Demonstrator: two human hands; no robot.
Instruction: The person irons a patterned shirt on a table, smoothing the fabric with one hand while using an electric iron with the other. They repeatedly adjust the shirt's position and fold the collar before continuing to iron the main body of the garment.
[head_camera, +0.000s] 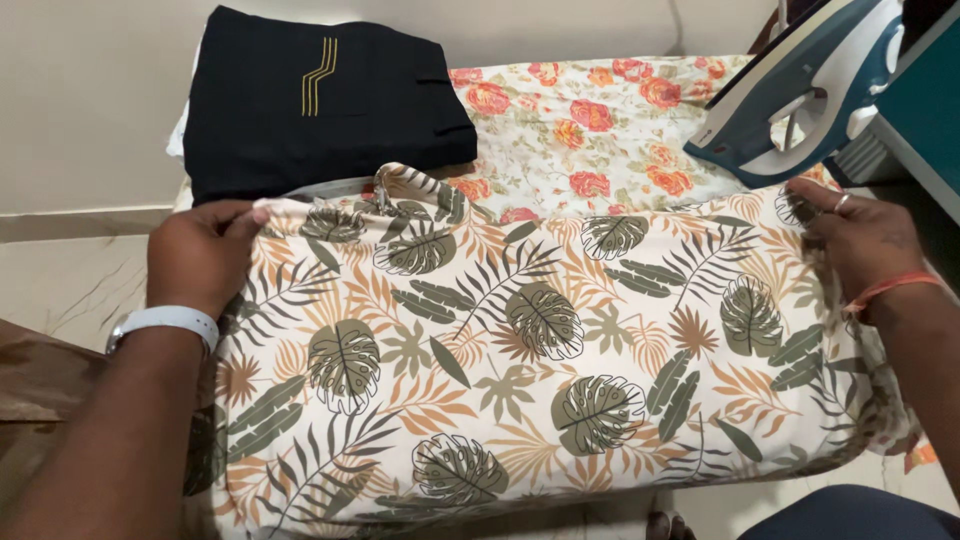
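- the leaf-print cloth (520, 370) is spread flat and wide across the ironing surface, probably so that it can be kept smooth; its far edge lies over the rose-print cover (590, 130).
- the left hand (200, 255) is placed at the far left corner of the cloth. the fingers are curled and the edge is pinched between thumb and fingers, so this grip is closed on the cloth.
- the right hand (855, 240) is placed at the far right edge, well apart from the left one. the fabric is bunched under the bent fingers, so this grip is also closed on the cloth.
- it is judged that the cloth is held at both ends so that it stays stretched between the two hands.
- both forearms are reached forward from the near side, with the wrists slightly bent inward. a white band (165, 322) is worn on the left wrist, an orange thread (890, 288) on the right wrist, and a ring on one right finger.
- the dark folded garment (320, 100) is laid at the far left, just beyond the cloth, apparently set aside.
- the iron (800, 95) is stood at the far right, tilted on its heel and near the right hand, so its hot plate is kept off the fabric.
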